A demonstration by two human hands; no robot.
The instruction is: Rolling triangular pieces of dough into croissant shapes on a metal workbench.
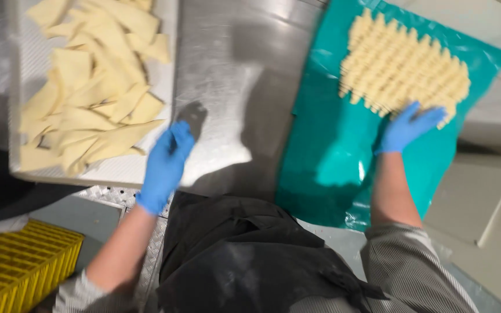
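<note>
Head view
Left hand (166,165): blue-gloved, clenched around a dark metal scraper (192,117) whose blade lies on the floured steel desk (233,69).
Dough triangles (91,87): heaped on a tray (163,87) just left of that hand.
Right hand (408,127): blue-gloved, fingers spread flat, grasping nothing, touching the near edge of the shaped dough rows (404,69).
Teal sheet (326,162): under the rows and that hand.
Yellow crate (18,266): low, behind the left forearm.

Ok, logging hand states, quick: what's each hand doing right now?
Left hand: closed on a dark scraper.
Right hand: open, fingers spread on the shaped dough pieces.
</note>
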